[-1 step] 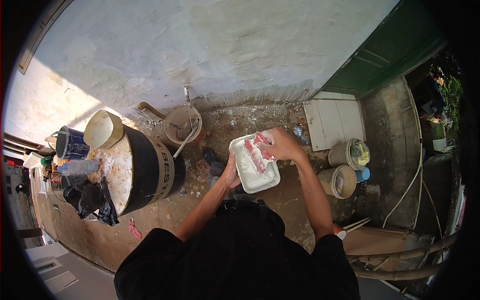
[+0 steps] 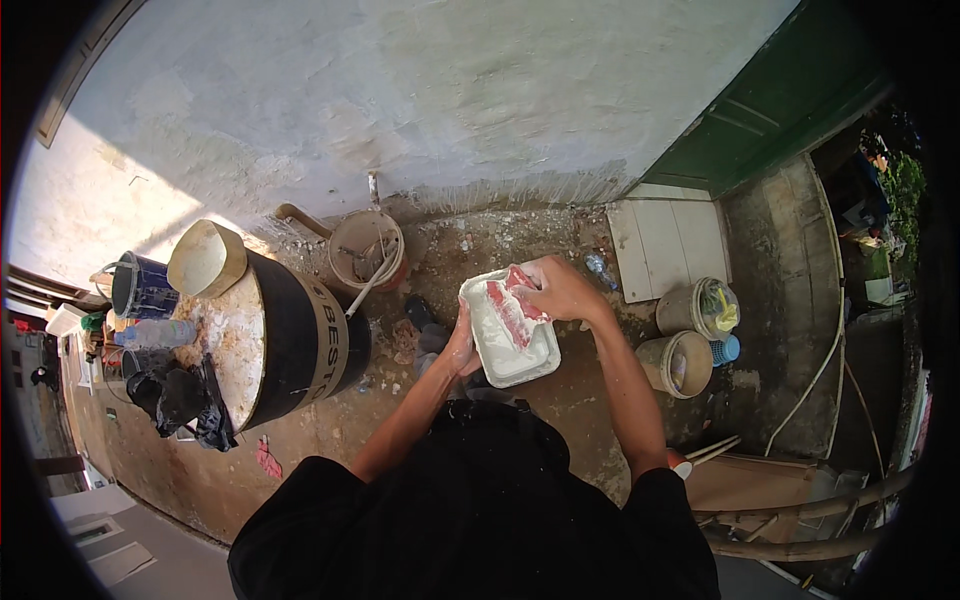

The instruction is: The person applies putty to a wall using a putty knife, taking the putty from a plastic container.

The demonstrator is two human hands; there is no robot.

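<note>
My left hand (image 2: 461, 345) grips the left side of a white rectangular tray (image 2: 525, 372), holding it up in front of my body. A white paste or paint coats the tray's inside. My right hand (image 2: 562, 290) is closed on a red piece smeared with white (image 2: 517, 318), over the tray's upper right part. The red piece slants across the inside of the tray; whether it is a cloth or a flat spreader I cannot tell. White smears show on the fingers of both hands.
At left stands a black drum (image 2: 293, 335) bearing a tub (image 2: 208, 259), a plastic bottle (image 2: 158, 333) and black plastic bags (image 2: 180, 395). A bucket (image 2: 350, 240) with a stick sits by the wall (image 2: 420, 100). Two buckets (image 2: 655, 362) (image 2: 680, 310) stand at right, near pale tiles (image 2: 665, 240).
</note>
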